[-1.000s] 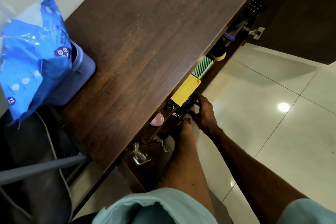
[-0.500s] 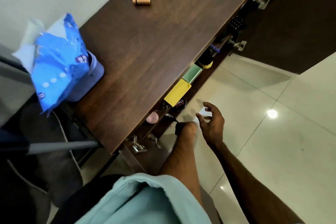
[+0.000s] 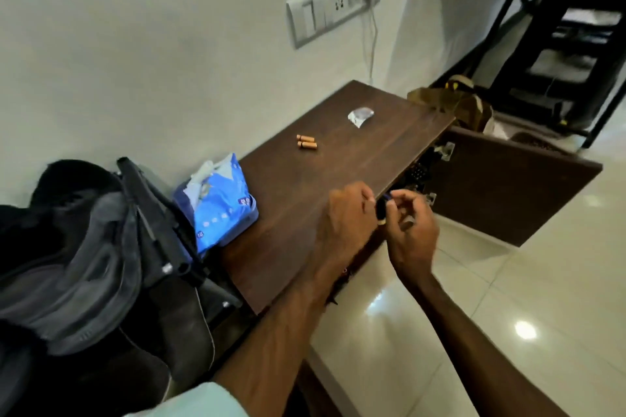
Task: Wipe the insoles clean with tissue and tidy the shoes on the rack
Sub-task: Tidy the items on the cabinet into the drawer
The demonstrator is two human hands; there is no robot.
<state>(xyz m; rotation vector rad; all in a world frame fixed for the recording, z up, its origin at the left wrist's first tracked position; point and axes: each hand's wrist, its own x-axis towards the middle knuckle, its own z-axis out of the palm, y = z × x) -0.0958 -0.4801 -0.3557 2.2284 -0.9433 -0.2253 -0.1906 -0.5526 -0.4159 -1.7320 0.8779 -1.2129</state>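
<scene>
My left grip (image 3: 349, 213) and right grip (image 3: 411, 234) meet over the bench's (image 3: 305, 200) front edge. The fingers of both are curled round a small dark object (image 3: 381, 210), too blurred to name. The tissue pack (image 3: 222, 210) sits well to their left at the bench's near end, by the wall and beside a black bag (image 3: 84, 247). It is glossy blue plastic, torn open on top, with pale tissue showing.
</scene>
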